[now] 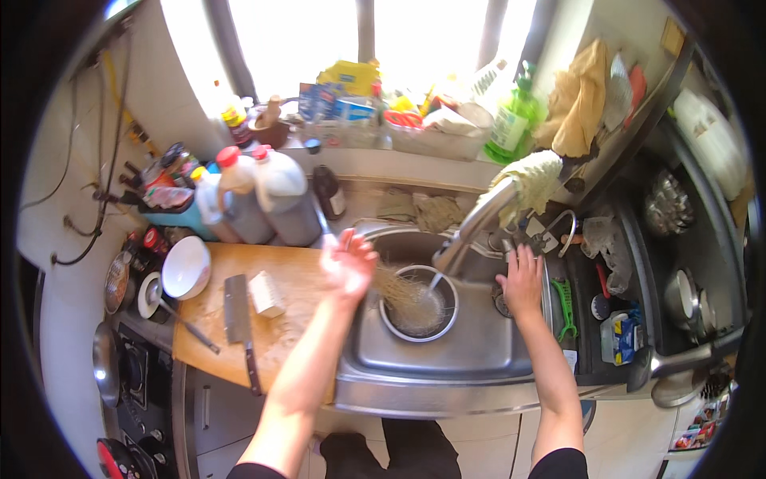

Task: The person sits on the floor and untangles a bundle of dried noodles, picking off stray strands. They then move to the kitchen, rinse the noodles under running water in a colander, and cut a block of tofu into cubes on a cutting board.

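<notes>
Water runs from the faucet (479, 224) into a round metal pot (419, 338) standing in the stainless steel sink (479, 353). Thin, pale noodle-like strands (407, 296) lie in the pot and reach over its left rim. My left hand (348, 263) is raised palm up, fingers apart, above the sink's left edge, just up and left of the strands; nothing shows in it. My right hand (523, 278) is spread palm down at the sink's right side, by the faucet's base, and partly hides what lies under it.
Left of the sink, a wooden cutting board (287, 353) bears a cleaver (237, 311) and a white block (267, 294). Large jugs (284, 191) stand behind it. A white bowl (187, 267) touches its left side. A green peeler-like tool (564, 305) lies right of the sink.
</notes>
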Demonstrator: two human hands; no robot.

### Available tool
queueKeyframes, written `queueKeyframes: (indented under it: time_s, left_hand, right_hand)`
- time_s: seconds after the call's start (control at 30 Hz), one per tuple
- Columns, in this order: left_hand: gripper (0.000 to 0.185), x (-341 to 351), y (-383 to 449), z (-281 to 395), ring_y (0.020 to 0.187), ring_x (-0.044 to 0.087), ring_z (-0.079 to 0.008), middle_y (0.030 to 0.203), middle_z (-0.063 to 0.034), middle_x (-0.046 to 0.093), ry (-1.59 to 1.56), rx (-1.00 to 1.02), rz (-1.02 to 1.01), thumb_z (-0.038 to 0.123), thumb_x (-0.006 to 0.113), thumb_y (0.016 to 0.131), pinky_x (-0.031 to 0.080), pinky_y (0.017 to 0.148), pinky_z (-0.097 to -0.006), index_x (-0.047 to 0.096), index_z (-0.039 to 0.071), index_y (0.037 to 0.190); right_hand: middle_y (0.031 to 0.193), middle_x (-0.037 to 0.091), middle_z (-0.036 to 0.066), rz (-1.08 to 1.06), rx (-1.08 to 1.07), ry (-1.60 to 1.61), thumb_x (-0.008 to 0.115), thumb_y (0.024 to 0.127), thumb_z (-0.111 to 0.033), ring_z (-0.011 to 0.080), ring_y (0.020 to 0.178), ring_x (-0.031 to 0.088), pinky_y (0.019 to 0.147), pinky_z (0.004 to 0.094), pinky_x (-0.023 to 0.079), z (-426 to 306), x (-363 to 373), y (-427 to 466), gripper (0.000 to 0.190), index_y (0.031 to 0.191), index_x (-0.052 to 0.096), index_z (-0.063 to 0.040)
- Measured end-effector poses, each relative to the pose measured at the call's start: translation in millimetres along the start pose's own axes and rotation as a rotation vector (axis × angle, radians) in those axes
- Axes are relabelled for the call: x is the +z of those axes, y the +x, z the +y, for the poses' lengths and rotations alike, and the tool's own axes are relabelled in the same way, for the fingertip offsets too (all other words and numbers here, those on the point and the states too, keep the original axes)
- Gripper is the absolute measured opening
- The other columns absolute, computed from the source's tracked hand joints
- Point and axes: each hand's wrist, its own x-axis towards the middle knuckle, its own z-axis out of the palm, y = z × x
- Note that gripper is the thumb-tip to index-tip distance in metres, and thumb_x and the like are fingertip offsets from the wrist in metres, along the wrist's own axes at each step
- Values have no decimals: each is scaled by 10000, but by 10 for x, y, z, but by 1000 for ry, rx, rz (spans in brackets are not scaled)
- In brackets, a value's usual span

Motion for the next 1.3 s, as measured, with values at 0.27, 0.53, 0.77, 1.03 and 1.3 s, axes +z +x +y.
queueKeyframes:
  time_s: [0.27, 0.53, 0.77, 1.03, 1.3]
  left_hand:
    - [475, -647, 954, -1956, 1047, 552, -288, 1113, -118, 604, -186, -68, 474, 508, 440, 898, 432, 942, -435, 585, 83, 1053]
    - [386, -1117, 936, -1952, 786, 609, -271, 931, -106, 662, 114, 81, 481, 435, 498, 874, 490, 698, -411, 623, 71, 900]
    - [354, -1396, 948, -2121, 757, 591, -234, 877, -99, 662, -401, -114, 491, 416, 545, 861, 456, 662, -349, 644, 76, 869]
    - [351, -1472, 904, -2116, 739, 598, -211, 871, -80, 660, -433, -146, 476, 442, 499, 893, 463, 652, -338, 605, 110, 928]
    - [350, -1253, 933, -2171, 715, 594, -186, 865, -58, 644, -450, -325, 425, 452, 473, 911, 462, 640, -325, 573, 119, 951]
  right_hand:
    - [1196, 534, 138, -461, 178, 52, 698, 733, -429, 272, 1227, 410, 1101, 495, 210, 521, 749, 39, 763, 1281, 454, 43]
    - [1294, 468, 187, -214, 90, 544, 700, 776, -240, 343, 1271, 384, 1094, 504, 228, -78, 351, -15, 632, 1290, 446, 27]
    - [1398, 372, 156, -404, 754, 1692, 491, 966, -198, 242, 1273, 399, 1071, 342, 281, -1354, 382, -487, 562, 1406, 234, 39]
    - [1306, 439, 165, -428, 1190, 1785, 447, 964, -206, 219, 1130, 506, 945, 348, 415, -1729, 479, -470, 447, 1342, 341, 7]
    - [1328, 404, 251, -693, -166, 909, 411, 868, -26, 400, 1207, 432, 1007, 436, 388, -3048, 1092, -673, 399, 1252, 445, 79]
